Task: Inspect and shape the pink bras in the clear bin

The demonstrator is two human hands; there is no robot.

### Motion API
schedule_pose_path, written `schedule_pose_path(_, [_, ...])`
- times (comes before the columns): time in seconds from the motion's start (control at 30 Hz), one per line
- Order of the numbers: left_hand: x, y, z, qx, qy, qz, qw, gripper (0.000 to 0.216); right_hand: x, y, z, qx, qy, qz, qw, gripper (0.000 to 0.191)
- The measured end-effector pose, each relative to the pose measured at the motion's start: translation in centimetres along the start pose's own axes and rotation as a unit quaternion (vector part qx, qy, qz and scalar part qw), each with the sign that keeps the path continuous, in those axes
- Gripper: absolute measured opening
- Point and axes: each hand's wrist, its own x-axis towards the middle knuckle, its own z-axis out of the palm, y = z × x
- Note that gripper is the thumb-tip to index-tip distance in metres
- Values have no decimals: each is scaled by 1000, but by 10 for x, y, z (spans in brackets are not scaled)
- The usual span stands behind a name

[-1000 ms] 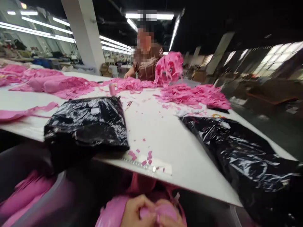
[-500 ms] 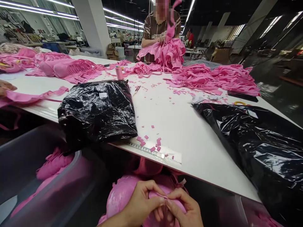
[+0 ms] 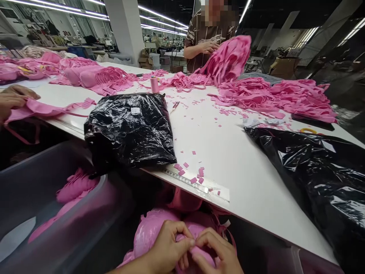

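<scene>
Strip lights (image 3: pixel 164 29) and a pale pillar (image 3: pixel 124 34) are seen beyond a white worktable (image 3: pixel 245 186). At six o'clock, below the table's near edge, a pink moulded bra cup (image 3: pixel 203 252) is held by both hands: its edge is pinched between thumb and forefinger of the left hand (image 3: pixel 173 241) and gripped by bent fingers and thumb of the right hand (image 3: pixel 219 251), the fingertips nearly touching. It is judged light, soft and springy, easily creased, and best taken by the edge rather than pressed at the dome. Glossy pink cups (image 3: pixel 151 230) are heaped just behind. Farther up, pink scraps (image 3: pixel 194 180) are scattered by a measuring tape (image 3: pixel 171 174). A grey plastic bin (image 3: pixel 94 213) is placed at eight o'clock, a black plastic bag (image 3: pixel 134 133) at nine, a second black bag (image 3: pixel 302 171) towards four. Near half past twelve, a pink bundle (image 3: pixel 229 59) is held by a co-worker (image 3: pixel 196 30).
</scene>
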Motion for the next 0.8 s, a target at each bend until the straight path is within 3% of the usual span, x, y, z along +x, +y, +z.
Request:
schedule_pose_path(0.1, [6,-8,-7,-57,4,-27,998,24,2,4,12,-83,-15,-45,995,9])
schedule_pose_path(0.2, [8,-7,-13,-113,19,-20,993,26,2,9,25,-79,13,-70,994,11])
schedule_pose_path(0.3, [5,-1,-19,-188,15,10,982,23,8,9,27,-52,54,-52,996,10])
schedule_pose_path(0.43, [-1,4,-22,-289,-21,60,955,27,21,3,22,-28,62,-25,997,10])
schedule_pose_path(0.53, [1,1,-20,-341,-11,81,936,19,28,1,28,-27,94,-57,994,7])
schedule_pose_path(0.67, [10,-7,-18,-440,-8,67,895,21,34,4,45,-81,163,-134,974,14])
schedule_pose_path(0.8, [18,-8,-16,-503,57,25,862,15,47,4,56,-126,204,-182,954,16])
